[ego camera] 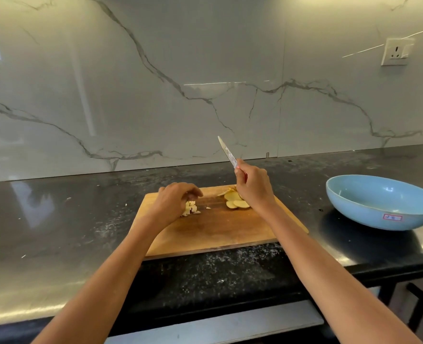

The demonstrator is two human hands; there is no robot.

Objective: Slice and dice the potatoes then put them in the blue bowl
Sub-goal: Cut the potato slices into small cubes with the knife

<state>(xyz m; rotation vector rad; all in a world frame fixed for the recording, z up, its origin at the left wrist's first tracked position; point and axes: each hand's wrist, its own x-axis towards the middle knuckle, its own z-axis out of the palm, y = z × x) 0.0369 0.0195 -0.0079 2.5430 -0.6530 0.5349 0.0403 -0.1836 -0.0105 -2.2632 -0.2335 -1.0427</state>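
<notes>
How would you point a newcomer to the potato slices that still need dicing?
Find the wooden cutting board on the black counter. Near its far edge, just left of the right hand that holds the knife, lie the potato slices. They are flat round discs, unlike the small pale cubes by the left hand.

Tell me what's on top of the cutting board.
On the board: diced potato under the left hand, slices beside the right hand. The hands cover some pieces.

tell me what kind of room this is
Most likely a home kitchen: a dark stone counter under a marble-look backsplash with a wall socket, and a wooden cutting board with potato slices.
</notes>
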